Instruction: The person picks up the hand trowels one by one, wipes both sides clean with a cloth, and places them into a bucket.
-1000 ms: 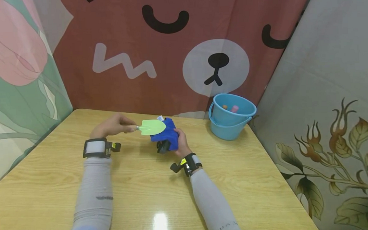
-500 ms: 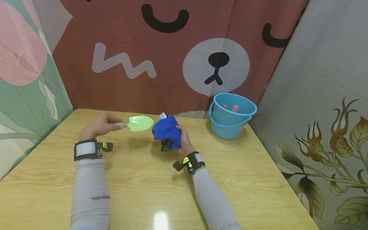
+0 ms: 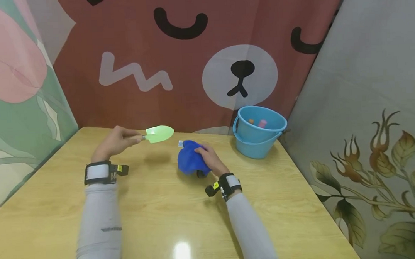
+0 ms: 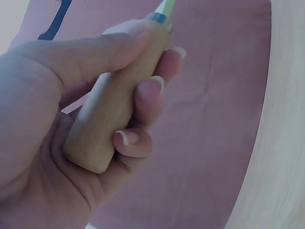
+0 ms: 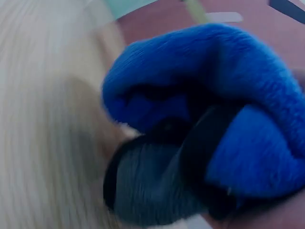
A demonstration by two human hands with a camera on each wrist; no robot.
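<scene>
In the head view my left hand holds a small trowel above the table, its light green blade pointing right. The left wrist view shows the thumb and curled fingers wrapped round its wooden handle. To the right, my right hand grips a bunched blue cloth with a white tag. Seen from the right wrist, the fuzzy cloth folds over a dark grey, black-edged piece, whose kind I cannot tell. A gap separates blade and cloth.
A light blue bucket with its handle down stands at the back right of the wooden table. Inside it are small pink and orange items. Printed curtains hang behind and at both sides.
The trowel's blade, which overlapped the blue cloth, has moved left away from it with my left hand. My right hand has brought the cloth right and nearer me, bunching it more.
</scene>
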